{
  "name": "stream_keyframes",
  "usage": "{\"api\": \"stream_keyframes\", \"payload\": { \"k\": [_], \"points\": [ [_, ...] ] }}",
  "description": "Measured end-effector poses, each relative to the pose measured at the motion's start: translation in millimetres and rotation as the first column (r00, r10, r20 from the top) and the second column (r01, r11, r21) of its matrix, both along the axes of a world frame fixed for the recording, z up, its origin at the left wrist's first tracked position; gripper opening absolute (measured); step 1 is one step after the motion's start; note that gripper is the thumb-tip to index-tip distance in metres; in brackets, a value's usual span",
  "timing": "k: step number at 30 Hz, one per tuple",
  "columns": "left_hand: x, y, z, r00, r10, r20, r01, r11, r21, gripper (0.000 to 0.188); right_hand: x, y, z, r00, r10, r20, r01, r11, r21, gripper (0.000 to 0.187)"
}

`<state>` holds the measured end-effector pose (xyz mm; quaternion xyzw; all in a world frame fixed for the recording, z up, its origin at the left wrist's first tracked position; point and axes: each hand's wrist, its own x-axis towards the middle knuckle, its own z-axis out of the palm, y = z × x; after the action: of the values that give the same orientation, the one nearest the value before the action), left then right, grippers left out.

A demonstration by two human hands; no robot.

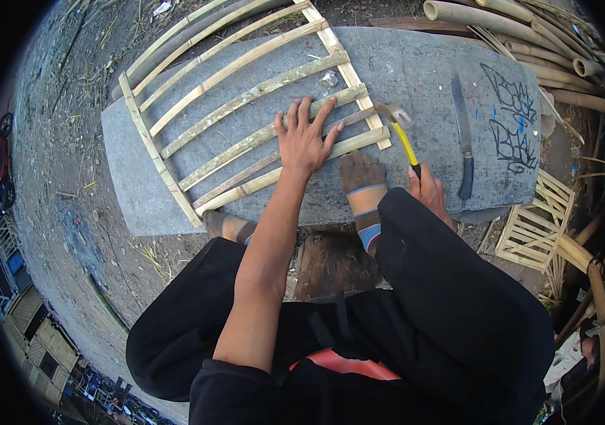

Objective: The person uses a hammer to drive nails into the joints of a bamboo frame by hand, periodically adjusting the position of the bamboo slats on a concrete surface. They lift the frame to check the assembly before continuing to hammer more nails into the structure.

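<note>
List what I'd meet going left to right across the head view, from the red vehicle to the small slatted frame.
Red vehicle, left rail of the large slatted frame, left hand, yellow-and-black hammer, right hand, knife, small slatted frame.

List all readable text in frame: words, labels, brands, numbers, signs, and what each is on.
Grey slab: black hand-drawn marks at its right end, too stylised to read reliably.
Yellow-handled hammer: nothing legible.
Knife: nothing legible.
No text to quote.
</note>
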<state>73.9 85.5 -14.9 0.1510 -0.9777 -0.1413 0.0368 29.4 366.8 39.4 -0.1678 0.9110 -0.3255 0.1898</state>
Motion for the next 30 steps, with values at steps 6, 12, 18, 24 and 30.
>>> {"api": "stream_keyframes", "payload": {
  "k": [6,12,18,24,30],
  "points": [
    [3.4,-3.9,-2.3,1.0,0.008,0.011,-0.007,1.0,-0.016,0.056,-3.2,-13.2,18.4,0.995,0.01,-0.101,-0.024,0.991,-0.134,0.024],
    [-5.2,-0.6,-2.7,1.0,0.019,0.01,-0.019,1.0,-0.025,0.054,-13.5,-3.2,0.5,1.0,-0.017,0.001,0.017,0.999,0.048,0.024],
    [-0.1,-0.8,-3.6,1.0,-0.006,0.011,0.007,0.999,-0.039,0.054,1.5,0.4,-4.3,0.994,-0.009,-0.105,0.001,0.997,-0.074,0.024],
    [0.9,-0.6,-4.5,1.0,-0.005,0.025,0.006,0.998,-0.058,0.054,-11.6,-8.8,9.0,0.999,-0.037,-0.033,0.036,0.999,-0.023,0.024],
    [1.1,-2.7,-4.7,0.999,0.001,0.05,0.0,0.999,-0.034,0.053,-1.5,3.9,-8.4,0.995,0.011,-0.101,-0.012,1.0,-0.011,0.024]
  ]
}}
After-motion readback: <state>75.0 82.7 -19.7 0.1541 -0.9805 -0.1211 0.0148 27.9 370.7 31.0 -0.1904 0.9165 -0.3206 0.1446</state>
